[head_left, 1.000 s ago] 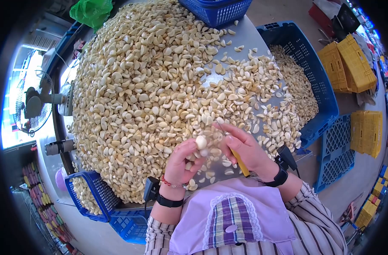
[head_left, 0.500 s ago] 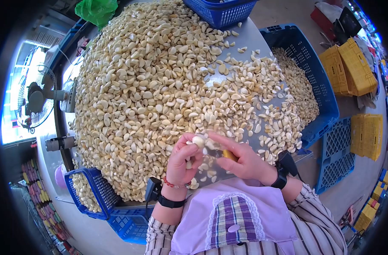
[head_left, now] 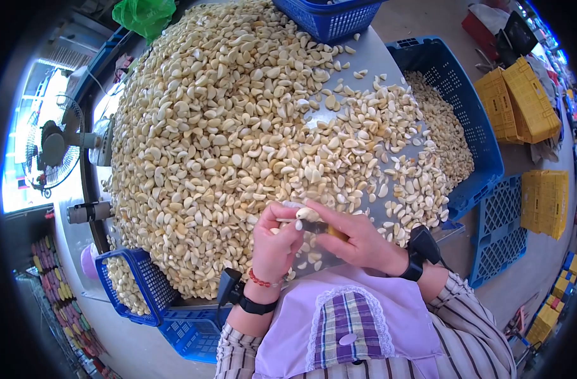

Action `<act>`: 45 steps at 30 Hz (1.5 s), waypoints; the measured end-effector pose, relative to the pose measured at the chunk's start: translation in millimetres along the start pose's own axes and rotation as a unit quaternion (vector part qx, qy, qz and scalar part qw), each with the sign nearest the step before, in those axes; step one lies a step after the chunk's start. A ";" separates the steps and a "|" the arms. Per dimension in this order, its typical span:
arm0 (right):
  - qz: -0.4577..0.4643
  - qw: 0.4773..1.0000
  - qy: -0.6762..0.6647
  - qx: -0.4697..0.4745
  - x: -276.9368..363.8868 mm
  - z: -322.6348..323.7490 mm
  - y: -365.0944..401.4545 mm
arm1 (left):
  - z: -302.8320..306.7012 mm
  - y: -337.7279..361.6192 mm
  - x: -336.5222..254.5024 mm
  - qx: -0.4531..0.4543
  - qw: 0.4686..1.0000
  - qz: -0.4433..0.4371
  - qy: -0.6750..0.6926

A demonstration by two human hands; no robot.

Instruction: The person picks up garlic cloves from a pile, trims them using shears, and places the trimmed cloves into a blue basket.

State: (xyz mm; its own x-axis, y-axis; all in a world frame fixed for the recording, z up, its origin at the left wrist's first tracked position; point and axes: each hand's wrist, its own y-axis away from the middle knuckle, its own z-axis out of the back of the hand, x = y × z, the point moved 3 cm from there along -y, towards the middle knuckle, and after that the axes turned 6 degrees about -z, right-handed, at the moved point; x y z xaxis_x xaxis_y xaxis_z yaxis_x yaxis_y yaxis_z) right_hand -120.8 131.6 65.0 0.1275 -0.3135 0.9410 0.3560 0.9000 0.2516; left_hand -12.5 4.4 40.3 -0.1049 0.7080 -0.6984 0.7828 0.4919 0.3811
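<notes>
Pale peeled garlic clove (head_left: 306, 213) sits pinched in the curled fingertips of the left hand (head_left: 273, 245), just above the table's near edge. The right hand (head_left: 359, 239) is closed around a yellow-handled knife (head_left: 336, 233) that touches it. The large blue plastic crate (head_left: 473, 101) on the right holds cloves, and so does the small blue mesh basket (head_left: 154, 289) at lower left. Bare steel tabletop (head_left: 380, 57) shows between the heaped loose cloves (head_left: 206, 126) and the crate.

Single camera, on my head. Faces forward and steeply down, close over my left hand (head_left: 273, 247) and right hand (head_left: 362, 239) at the tabletop (head_left: 372, 55); fisheye rim takes in the blue crate (head_left: 485, 146) beside.
</notes>
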 end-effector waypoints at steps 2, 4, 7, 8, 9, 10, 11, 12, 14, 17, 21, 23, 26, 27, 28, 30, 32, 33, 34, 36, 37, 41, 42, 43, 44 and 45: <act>-0.027 0.998 -0.063 0.016 -0.1 -2.0 0.8 | -3.5 1.8 -0.8 0.014 1.000 -0.020 -0.005; -0.053 0.990 -0.125 0.032 -0.6 -4.8 -0.7 | -8.3 3.2 -2.6 -0.020 0.994 -0.074 -0.084; -0.177 0.934 -0.305 0.051 -8.6 -9.0 -5.2 | -6.3 8.2 -0.9 0.018 0.992 -0.083 -0.093; -0.172 0.923 -0.344 0.019 -10.8 -4.7 -5.7 | -4.9 13.7 -10.3 0.006 0.988 -0.126 -0.088; -0.166 0.909 -0.381 -0.013 -13.4 1.7 -6.9 | 1.0 19.8 -24.2 -0.005 0.982 -0.171 -0.082; -0.163 0.909 -0.382 -0.010 -16.2 8.1 -7.1 | 30.5 28.0 -40.5 -0.045 0.971 -0.220 -0.083; -0.147 0.880 -0.449 -0.052 -20.8 18.7 -5.2 | 57.3 35.3 -69.5 -0.105 0.939 -0.304 -0.123; -0.132 0.843 -0.513 -0.094 -26.2 28.2 -2.7 | 84.1 49.4 -109.9 -0.076 0.931 -0.355 0.045; -0.120 0.835 -0.525 -0.116 -39.3 42.5 -1.2 | 141.8 91.5 -182.2 -0.334 0.749 -0.480 -0.312; -0.112 0.824 -0.537 -0.143 -46.2 48.3 -3.8 | 273.1 152.0 -266.0 -0.449 0.697 -0.444 -0.340; -0.109 0.817 -0.554 -0.121 -47.7 39.4 -11.4 | 227.7 135.6 -262.5 -0.484 0.313 -0.207 -0.791; -0.127 0.821 -0.546 -0.108 -48.9 33.5 -13.8 | 157.7 101.6 -230.5 -0.387 0.148 -0.281 -0.865; -0.159 0.820 -0.538 -0.117 -48.3 30.4 -14.0 | 94.5 42.4 -149.4 -0.248 0.480 -0.380 -0.750; -0.165 0.820 -0.534 -0.123 -48.2 30.2 -13.7 | 75.7 21.2 -114.2 -0.227 0.629 -0.339 -0.661; -0.164 0.822 -0.531 -0.126 -48.2 31.1 -12.2 | 47.8 -1.9 -86.0 -0.096 0.604 -0.402 -0.681; -0.168 0.817 -0.538 -0.119 -47.2 33.7 -9.7 | -4.2 -34.5 -40.6 0.013 0.591 -0.382 -0.710; -0.161 0.820 -0.534 -0.126 -44.2 39.1 -6.0 | -17.1 -63.3 -8.2 0.057 0.606 -0.353 -0.711; -0.163 0.821 -0.529 -0.139 -44.5 42.3 -3.7 | -16.9 -77.4 8.2 0.106 0.580 -0.337 -0.734; -0.165 0.822 -0.524 -0.151 -45.3 44.5 -1.0 | -14.5 -85.7 20.5 0.155 0.551 -0.319 -0.755; -0.165 0.817 -0.529 -0.162 -49.3 49.1 2.2 | 4.0 -98.1 20.2 0.175 0.675 -0.266 -0.666; -0.164 0.819 -0.523 -0.169 -51.0 50.4 4.8 | 16.0 -100.8 17.3 0.187 0.783 -0.198 -0.559; -0.178 0.809 -0.532 -0.177 -64.2 48.6 4.9 | 55.3 -92.0 -25.5 0.150 0.979 -0.069 0.123; -0.184 0.798 -0.548 -0.171 -66.6 46.2 2.3 | 53.6 -89.0 -28.3 0.150 0.979 -0.067 0.123; -0.184 0.804 -0.539 -0.172 -63.9 44.3 -0.3 | 44.8 -83.7 -40.2 0.096 0.981 -0.092 0.139; -0.185 0.804 -0.539 -0.172 -60.8 42.5 -2.4 | 42.5 -80.3 -47.1 0.040 0.980 -0.117 0.155; -0.195 0.805 -0.535 -0.165 -57.3 40.7 -4.9 | 48.6 -84.0 -45.5 0.013 0.989 -0.110 0.094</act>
State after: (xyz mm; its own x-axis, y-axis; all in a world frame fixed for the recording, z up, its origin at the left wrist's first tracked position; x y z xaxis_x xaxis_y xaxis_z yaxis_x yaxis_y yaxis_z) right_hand -167.5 157.5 19.0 -0.8616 0.0470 0.5053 0.4249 0.6115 0.6675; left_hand -43.7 -93.8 10.7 -0.3848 0.6679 -0.6371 0.7434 0.6334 0.2150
